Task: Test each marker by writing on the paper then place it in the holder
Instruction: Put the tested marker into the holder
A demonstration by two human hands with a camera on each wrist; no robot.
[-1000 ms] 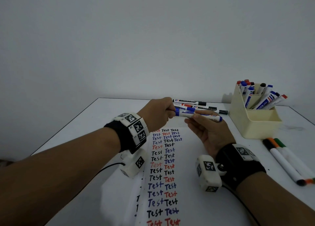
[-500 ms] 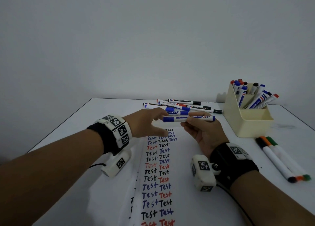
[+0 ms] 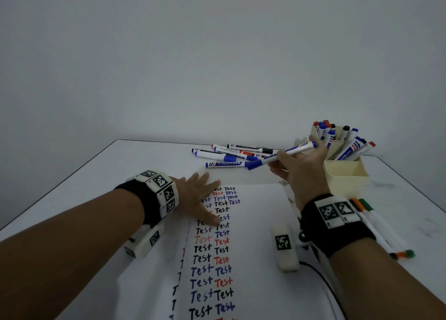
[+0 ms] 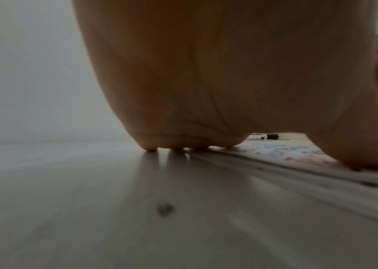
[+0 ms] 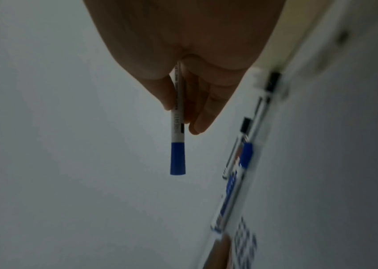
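White surface, paper near front edge. Your left hand spread flat, pinning paper. Your right hand pinches capped blue marker beside holder, likely ready for dropping in.

Dim, flat, greyish light in all views, no glare. Left wrist view: soft, faint finger shadows on the table below the left hand. Right wrist view: markers right of the fingers smeared by motion blur. Head view bends at edges.

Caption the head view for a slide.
Right hand carries a capped blue marker toward the holder; left hand flattens the paper.
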